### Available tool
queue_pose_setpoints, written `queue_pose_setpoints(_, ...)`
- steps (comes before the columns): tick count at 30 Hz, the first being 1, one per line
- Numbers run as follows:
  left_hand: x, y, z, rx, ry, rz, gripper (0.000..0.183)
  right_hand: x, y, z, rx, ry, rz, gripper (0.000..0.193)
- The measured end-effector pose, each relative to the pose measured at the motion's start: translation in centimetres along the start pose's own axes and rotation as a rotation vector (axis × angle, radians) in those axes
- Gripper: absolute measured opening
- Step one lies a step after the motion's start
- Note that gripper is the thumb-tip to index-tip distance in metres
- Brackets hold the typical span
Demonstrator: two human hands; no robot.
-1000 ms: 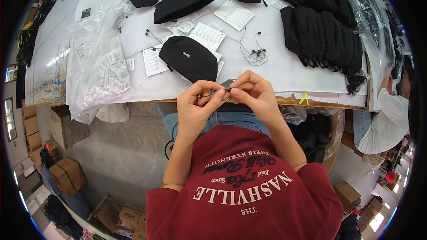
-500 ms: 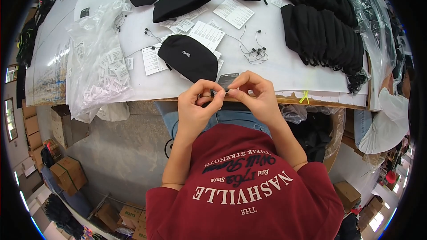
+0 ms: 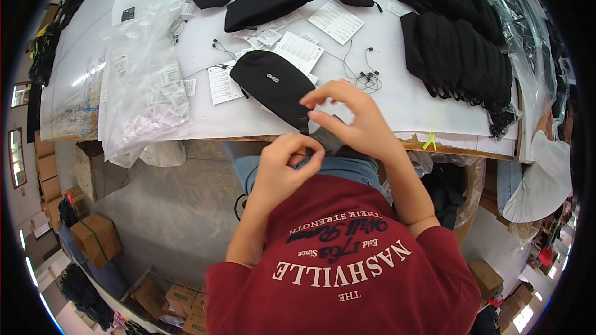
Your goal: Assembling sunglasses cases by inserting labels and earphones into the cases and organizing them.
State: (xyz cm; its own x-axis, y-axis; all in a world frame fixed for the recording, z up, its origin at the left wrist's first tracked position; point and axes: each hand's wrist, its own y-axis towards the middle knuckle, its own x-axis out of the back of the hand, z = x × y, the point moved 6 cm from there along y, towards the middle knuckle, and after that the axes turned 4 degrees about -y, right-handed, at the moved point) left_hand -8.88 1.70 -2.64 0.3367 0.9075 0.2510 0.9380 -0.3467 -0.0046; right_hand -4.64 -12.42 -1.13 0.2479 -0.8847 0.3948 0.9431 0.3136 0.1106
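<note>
At the near edge of the table my left hand (image 3: 290, 160) is closed in a pinch on a dark grey hang tag (image 3: 328, 140), its thumb and forefinger at the tag's lower side. My right hand (image 3: 355, 118) sits just above and to the right, with thumb and forefinger curved and apart beside the near end of a black zip pouch (image 3: 270, 82). That pouch lies on the table with its small pale print facing up. A thin cord between the hands is too small to make out.
Printed white leaflets (image 3: 299, 53) lie behind the pouch, with looped black tag strings (image 3: 366, 77) to their right. More black pouches (image 3: 267, 6) lie farther back. Rows of stacked black pouches (image 3: 456, 56) fill the right side. A clear plastic bag of white labels (image 3: 146, 87) drapes over the left edge.
My hands have separated from their fingertip-to-fingertip pinch. The right has moved up toward the pouch, its fingers parting; the left has moved slightly down, and the dark tag now shows beside its fingers.
</note>
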Motion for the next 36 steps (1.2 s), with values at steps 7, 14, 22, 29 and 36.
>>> queue_pose_setpoints(7, -2.1, -1.3, -0.5, -0.085, 0.102, 0.251, 0.009, -5.8, 2.8, -2.1, 0.185, -0.654, -0.053, 0.052)
queue_pose_setpoints(14, -0.4, -0.5, -0.4, -0.145, 0.048, 0.209, 0.009, -5.9, 2.3, -3.3, 0.135, -0.665, -0.128, 0.05)
queue_pose_setpoints(22, 1.0, 0.2, 0.3, -0.2, 0.168, 0.065, 0.024, -4.0, 1.6, -3.4, 0.164, -0.6, -0.25, 0.024)
queue_pose_setpoints(29, 3.0, 2.1, 1.3, -0.364, 0.648, -0.297, 0.035, -0.6, 0.1, 0.5, 0.143, -0.508, -0.288, 0.017)
queue_pose_setpoints(36, 3.2, 1.9, -0.2, -0.541, 0.769, -0.331, 0.036, 0.2, -1.2, 1.9, 0.094, -0.415, -0.188, 0.017)
